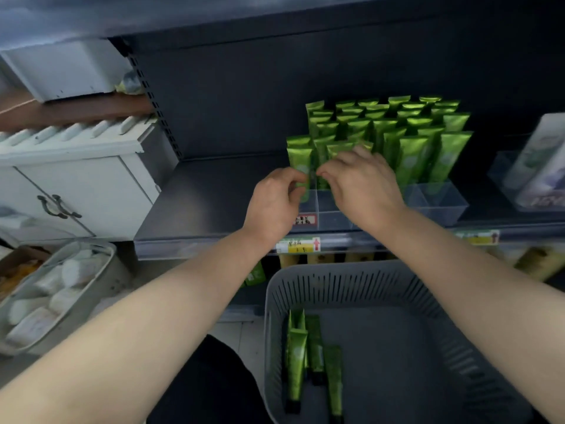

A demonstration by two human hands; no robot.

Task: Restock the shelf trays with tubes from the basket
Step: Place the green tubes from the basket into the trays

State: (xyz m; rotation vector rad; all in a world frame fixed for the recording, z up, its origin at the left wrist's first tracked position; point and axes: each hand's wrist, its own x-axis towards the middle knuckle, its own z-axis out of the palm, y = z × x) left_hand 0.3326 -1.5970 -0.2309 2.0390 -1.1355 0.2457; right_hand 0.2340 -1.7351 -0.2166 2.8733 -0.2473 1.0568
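A clear plastic tray (pixel 440 206) on the dark shelf holds several upright green tubes (pixel 412 139). My left hand (pixel 275 203) pinches a green tube (pixel 301 160) standing at the tray's front left corner. My right hand (pixel 363 182) sits just beside it, fingers curled on the neighbouring green tube (pixel 322 154) in the front row. Below, a grey slatted basket (pixel 367 283) holds three green tubes (pixel 315 353) lying along its left side.
A second clear tray (pixel 504 172) with pale tubes stands at the right of the shelf. Price tags (pixel 298 245) run along the shelf's front edge. A white cabinet (pixel 79 185) and a grey bin of white packets (pixel 49 295) stand at the left.
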